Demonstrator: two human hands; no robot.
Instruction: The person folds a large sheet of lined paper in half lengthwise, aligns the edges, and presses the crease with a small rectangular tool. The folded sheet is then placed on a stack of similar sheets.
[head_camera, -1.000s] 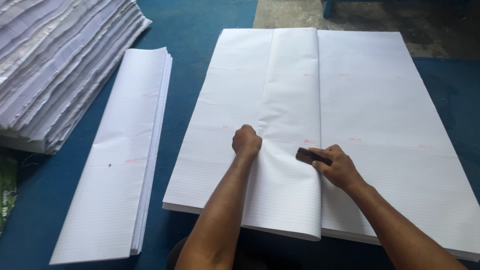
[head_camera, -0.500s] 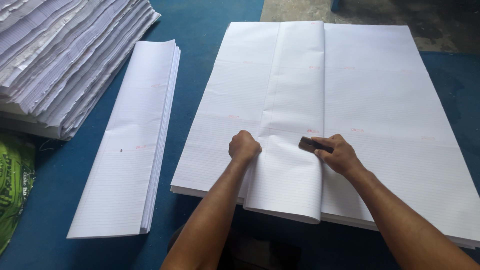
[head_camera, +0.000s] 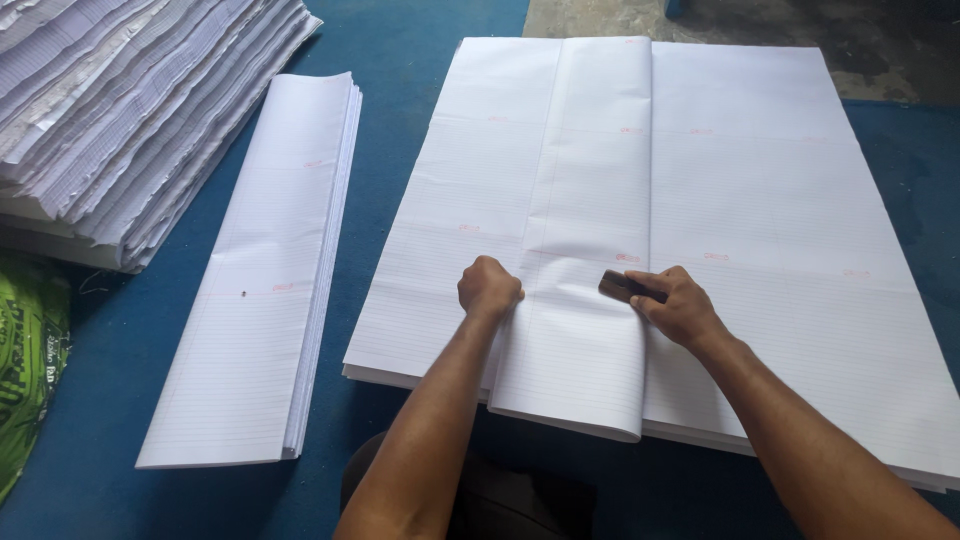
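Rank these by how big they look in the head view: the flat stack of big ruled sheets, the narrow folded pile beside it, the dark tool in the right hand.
1. Flat stack of ruled sheets
2. Narrow folded pile
3. Dark tool, by far the smallest

Tall paper heap (head_camera: 130, 110) cut by left, top edges; dark block (head_camera: 622, 287) half-hidden in right hand (head_camera: 682, 305).

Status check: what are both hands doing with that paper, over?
Left hand fisted on folded sheet. Right hand grips dark creasing block at fold edge. Nothing in the way.
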